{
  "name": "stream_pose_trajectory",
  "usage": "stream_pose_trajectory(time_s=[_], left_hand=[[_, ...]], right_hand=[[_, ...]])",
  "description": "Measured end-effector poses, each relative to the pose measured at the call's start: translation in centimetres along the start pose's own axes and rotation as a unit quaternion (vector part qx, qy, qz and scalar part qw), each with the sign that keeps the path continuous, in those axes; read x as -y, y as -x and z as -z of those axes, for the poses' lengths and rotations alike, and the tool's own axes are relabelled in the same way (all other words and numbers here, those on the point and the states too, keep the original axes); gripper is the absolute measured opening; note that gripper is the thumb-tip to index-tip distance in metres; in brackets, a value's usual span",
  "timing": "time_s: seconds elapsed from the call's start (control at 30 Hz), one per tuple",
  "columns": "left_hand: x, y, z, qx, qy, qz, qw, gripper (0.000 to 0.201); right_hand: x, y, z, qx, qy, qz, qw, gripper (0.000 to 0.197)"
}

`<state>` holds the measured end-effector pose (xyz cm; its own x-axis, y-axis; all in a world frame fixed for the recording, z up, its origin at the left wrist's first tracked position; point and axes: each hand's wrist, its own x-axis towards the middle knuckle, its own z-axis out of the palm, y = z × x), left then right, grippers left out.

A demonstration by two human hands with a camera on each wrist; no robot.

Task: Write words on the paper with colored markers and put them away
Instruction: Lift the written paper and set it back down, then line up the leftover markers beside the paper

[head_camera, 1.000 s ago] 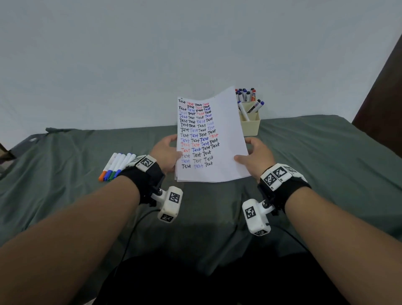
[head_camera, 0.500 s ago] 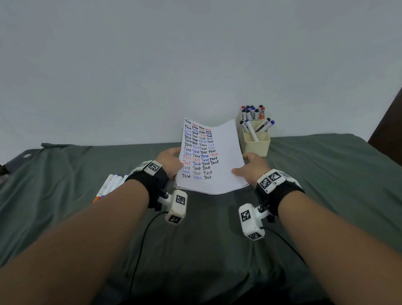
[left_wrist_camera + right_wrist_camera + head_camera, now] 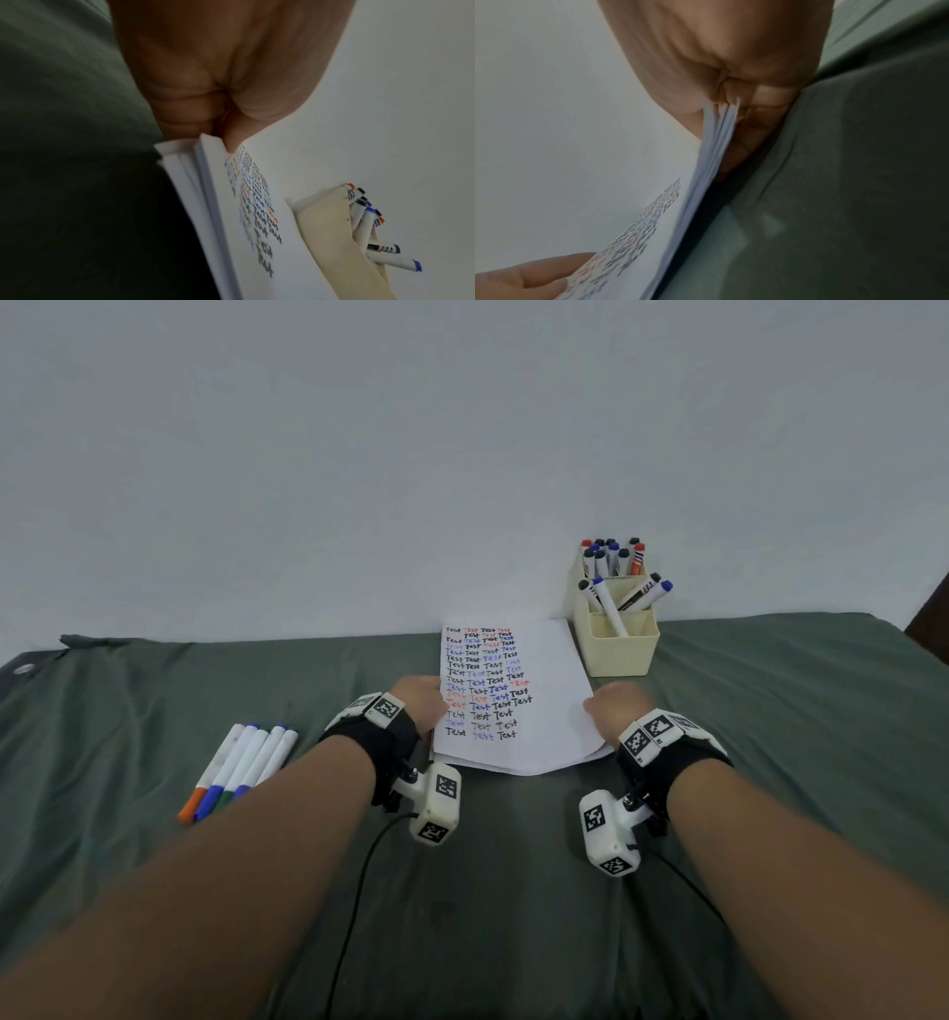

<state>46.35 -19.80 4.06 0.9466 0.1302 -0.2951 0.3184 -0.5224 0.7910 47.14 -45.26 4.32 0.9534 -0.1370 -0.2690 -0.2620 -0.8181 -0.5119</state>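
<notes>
A stack of white paper, its top sheet covered with rows of "Test" in black, blue and red, lies low over the green cloth. My left hand pinches its left edge, thumb on top and fingers under the sheets. My right hand pinches the right edge the same way, with the stack between thumb and fingers. Several white markers with orange, blue and green caps lie side by side to the left of my left arm.
A cream pen holder full of capped markers stands at the back right, just beyond the paper's far corner, against the pale wall. Green cloth covers the whole table. Cables run from both wrist cameras toward me.
Both hands have lowered the paper stack from upright and tilted to nearly flat on the cloth. The head view has tipped up, showing more wall.
</notes>
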Motion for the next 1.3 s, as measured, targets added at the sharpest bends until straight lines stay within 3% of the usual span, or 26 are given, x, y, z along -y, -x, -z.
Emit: stream_pose_trajectory(time_s=[0.13,0.33,0.53,0.63,0.77,0.83,0.93,1.0,1.1,1.17,1.23,1.3], left_hand=[[0.1,-0.4,0.0,0.012,-0.046,0.006,0.999,0.041],[-0.3,-0.1,0.0,0.005,-0.122,0.008,0.993,0.037],[-0.5,1.1,0.4,0.02,-0.248,-0.009,0.969,0.04],[0.6,1.7,2.2,-0.033,-0.309,-0.016,0.95,0.065],[3.1,3.4,5.7,-0.125,-0.404,-0.014,0.906,0.066],[4.7,4.6,7.7,-0.155,-0.457,0.016,0.876,0.071],[7.8,6.4,10.9,-0.165,-0.455,0.087,0.871,0.081],[9.6,7.6,12.7,-0.147,-0.463,0.099,0.868,0.073],[11.7,9.5,13.9,-0.07,-0.508,0.037,0.858,0.04],[12.5,10.2,13.8,-0.069,-0.505,0.004,0.86,0.02],[12.6,10.5,13.5,-0.077,-0.496,-0.003,0.865,0.016],[12.2,10.5,13.5,-0.109,-0.458,0.057,0.881,0.027]], right_hand=[[0.0,-1.1,0.0,-0.008,0.039,-0.002,0.999,0.037],[0.8,-0.5,0.1,-0.038,0.066,-0.018,0.997,0.031],[0.8,1.7,0.2,-0.015,0.141,0.041,0.989,0.031],[1.1,3.4,0.1,-0.008,0.193,0.063,0.979,0.043],[1.4,5.5,-0.9,0.002,0.248,0.132,0.96,0.069],[1.3,6.6,-1.8,0.019,0.253,0.182,0.95,0.08],[1.3,8.2,-3.3,0.042,0.272,0.242,0.93,0.089],[1.5,9.2,-4.4,0.066,0.278,0.265,0.921,0.092],[1.9,10.4,-5.7,0.096,0.291,0.291,0.906,0.093],[1.8,10.8,-6.1,0.11,0.295,0.29,0.904,0.092],[1.8,10.9,-6.2,0.109,0.296,0.285,0.905,0.091],[1.7,10.8,-6.1,0.098,0.295,0.285,0.907,0.09]])
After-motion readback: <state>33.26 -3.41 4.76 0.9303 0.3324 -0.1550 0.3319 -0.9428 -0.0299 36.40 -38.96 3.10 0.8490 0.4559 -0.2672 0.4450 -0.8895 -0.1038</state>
